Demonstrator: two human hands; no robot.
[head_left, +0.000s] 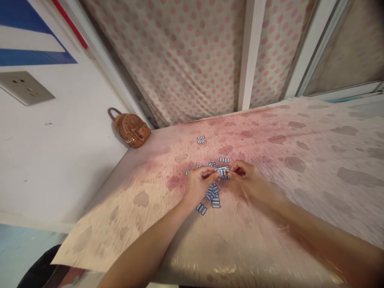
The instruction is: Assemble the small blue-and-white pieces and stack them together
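Note:
Over the middle of the table, both my hands pinch small white labels with blue borders [222,173]. My left hand [198,183] is closed on their left side, thumb and fingers together. At the right edge, my right hand [247,178] grips with its fingertips. Beneath and around the hands lies a loose pile of similar blue-edged labels [212,193], partly hidden by my left hand. One label strip [224,159] lies just beyond the held ones. Farther back, a neat group of labels [201,139] rests flat. Print on the labels is too small to read.
A patterned, shiny cover [141,199] lies over the table. A small brown backpack [133,130] stands at the back left corner against the white wall [60,160]. Behind the table hangs a pink-dotted curtain [192,60]. A wall socket [27,88] is at far left.

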